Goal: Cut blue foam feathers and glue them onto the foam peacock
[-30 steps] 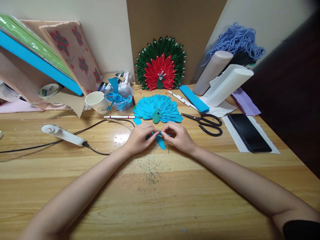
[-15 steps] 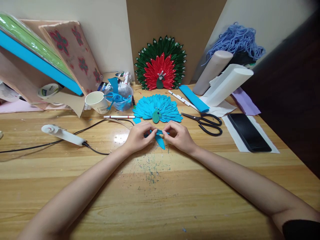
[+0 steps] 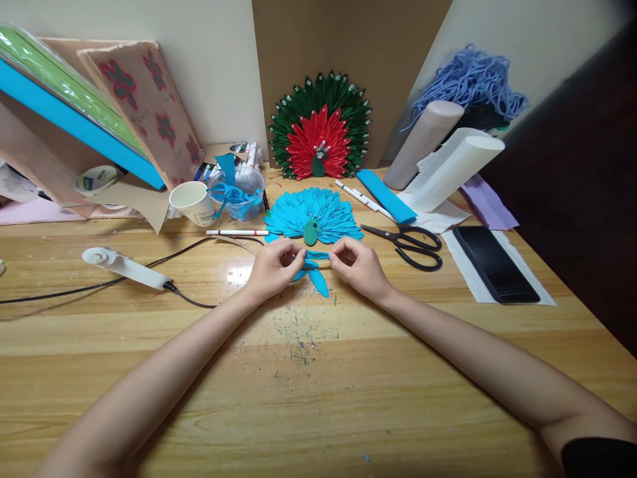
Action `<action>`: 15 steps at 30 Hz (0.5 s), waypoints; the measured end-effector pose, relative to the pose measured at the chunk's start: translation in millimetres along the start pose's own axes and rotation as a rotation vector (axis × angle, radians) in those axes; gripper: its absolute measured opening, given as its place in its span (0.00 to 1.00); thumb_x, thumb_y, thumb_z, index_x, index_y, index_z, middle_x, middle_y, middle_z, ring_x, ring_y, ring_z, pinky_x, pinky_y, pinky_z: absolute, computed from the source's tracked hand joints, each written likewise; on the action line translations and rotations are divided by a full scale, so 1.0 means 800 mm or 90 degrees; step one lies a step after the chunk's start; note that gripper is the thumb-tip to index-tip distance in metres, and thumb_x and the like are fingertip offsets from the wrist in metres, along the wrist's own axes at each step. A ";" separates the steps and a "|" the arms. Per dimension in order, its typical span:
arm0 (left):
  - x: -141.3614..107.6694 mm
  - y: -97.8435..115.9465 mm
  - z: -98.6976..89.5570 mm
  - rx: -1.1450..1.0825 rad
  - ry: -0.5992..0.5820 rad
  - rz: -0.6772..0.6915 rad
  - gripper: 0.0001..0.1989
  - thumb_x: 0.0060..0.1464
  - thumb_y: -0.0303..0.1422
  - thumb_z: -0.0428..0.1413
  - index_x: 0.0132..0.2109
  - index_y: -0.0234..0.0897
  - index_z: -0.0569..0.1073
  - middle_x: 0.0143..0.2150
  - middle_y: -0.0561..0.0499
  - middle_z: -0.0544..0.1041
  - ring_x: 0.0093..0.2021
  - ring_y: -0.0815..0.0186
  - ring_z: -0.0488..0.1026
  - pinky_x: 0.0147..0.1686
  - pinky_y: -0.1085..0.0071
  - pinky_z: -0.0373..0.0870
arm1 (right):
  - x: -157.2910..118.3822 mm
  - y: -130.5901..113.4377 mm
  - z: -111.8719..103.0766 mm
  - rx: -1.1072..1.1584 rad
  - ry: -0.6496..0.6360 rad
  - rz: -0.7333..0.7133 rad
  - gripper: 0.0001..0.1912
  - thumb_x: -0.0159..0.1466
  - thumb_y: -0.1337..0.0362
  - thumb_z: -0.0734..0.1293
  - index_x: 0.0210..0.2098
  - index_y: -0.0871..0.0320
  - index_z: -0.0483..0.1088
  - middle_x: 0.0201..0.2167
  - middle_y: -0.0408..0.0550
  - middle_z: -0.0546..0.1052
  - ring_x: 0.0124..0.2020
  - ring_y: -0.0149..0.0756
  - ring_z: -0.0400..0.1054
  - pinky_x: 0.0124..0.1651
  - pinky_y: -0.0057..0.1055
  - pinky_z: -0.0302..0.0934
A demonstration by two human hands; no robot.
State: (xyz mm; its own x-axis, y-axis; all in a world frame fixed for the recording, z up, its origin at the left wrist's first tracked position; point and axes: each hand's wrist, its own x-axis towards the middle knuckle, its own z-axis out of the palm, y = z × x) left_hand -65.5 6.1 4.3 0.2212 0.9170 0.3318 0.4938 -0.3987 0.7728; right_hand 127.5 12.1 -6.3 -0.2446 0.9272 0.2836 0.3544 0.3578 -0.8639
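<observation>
Between my two hands a narrow blue paper petal (image 3: pixel 317 255) is stretched level. My left hand (image 3: pixel 277 267) pinches its left end, and my right hand (image 3: pixel 359 268) pinches the right end. Just below, other blue paper petals (image 3: pixel 318 283) lie on the table, partly hidden by my left fingers. Right behind my hands rests a blue paper peacock (image 3: pixel 332 216) with a fan of layered petals and a green head. A green and red paper peacock (image 3: pixel 343 147) leans upright against the brown board at the back.
Black scissors (image 3: pixel 415 244) and a phone (image 3: pixel 495 264) on white paper lie to the right. On the left are a corded white glue-gun-like tool (image 3: pixel 127 268), a paper cup (image 3: pixel 192 203) and a plastic tub (image 3: pixel 249 199) of blue scraps. A folded blue paper strip (image 3: pixel 387 196) lies behind the scissors.
My hands have moved slightly apart, and the petal now shows stretched out between them. The petals on the table below are more visible.
</observation>
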 end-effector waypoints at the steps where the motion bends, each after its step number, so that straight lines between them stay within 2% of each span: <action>1: 0.000 -0.001 0.000 -0.002 0.004 -0.007 0.11 0.55 0.34 0.52 0.28 0.34 0.71 0.24 0.51 0.71 0.25 0.70 0.65 0.25 0.74 0.60 | 0.001 0.001 0.000 0.000 0.006 0.007 0.07 0.59 0.65 0.64 0.25 0.57 0.63 0.25 0.42 0.69 0.26 0.31 0.63 0.30 0.29 0.58; 5: 0.002 -0.002 0.000 -0.015 0.030 -0.040 0.11 0.54 0.35 0.53 0.27 0.34 0.71 0.22 0.53 0.68 0.22 0.72 0.61 0.22 0.75 0.57 | 0.002 0.003 -0.002 -0.016 0.047 0.025 0.06 0.58 0.67 0.64 0.25 0.57 0.63 0.23 0.41 0.67 0.25 0.31 0.62 0.28 0.29 0.58; 8: 0.002 0.000 -0.001 -0.007 0.019 -0.019 0.11 0.55 0.35 0.52 0.28 0.34 0.71 0.23 0.53 0.69 0.24 0.71 0.63 0.24 0.74 0.59 | 0.000 -0.003 -0.003 -0.024 0.064 -0.013 0.04 0.59 0.67 0.63 0.28 0.57 0.64 0.26 0.43 0.69 0.28 0.32 0.64 0.32 0.30 0.60; 11: 0.001 0.002 -0.001 0.013 -0.032 0.048 0.11 0.56 0.34 0.51 0.29 0.34 0.72 0.25 0.51 0.71 0.27 0.69 0.66 0.28 0.73 0.62 | -0.002 -0.011 -0.004 -0.046 0.021 -0.096 0.01 0.59 0.67 0.64 0.33 0.56 0.66 0.31 0.45 0.71 0.34 0.34 0.66 0.38 0.32 0.62; 15: -0.001 0.003 -0.002 0.039 -0.071 0.111 0.10 0.58 0.33 0.50 0.32 0.35 0.73 0.27 0.50 0.72 0.29 0.69 0.67 0.31 0.72 0.63 | -0.002 -0.016 -0.004 -0.103 -0.028 -0.179 0.02 0.59 0.67 0.65 0.33 0.56 0.67 0.31 0.46 0.72 0.37 0.36 0.66 0.41 0.35 0.61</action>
State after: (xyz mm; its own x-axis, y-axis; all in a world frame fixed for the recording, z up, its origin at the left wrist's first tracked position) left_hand -65.6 4.4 6.4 0.3979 0.8289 0.3932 0.4891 -0.5543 0.6735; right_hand 126.2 6.4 5.7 -0.3912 0.7854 0.4797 0.4061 0.6151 -0.6758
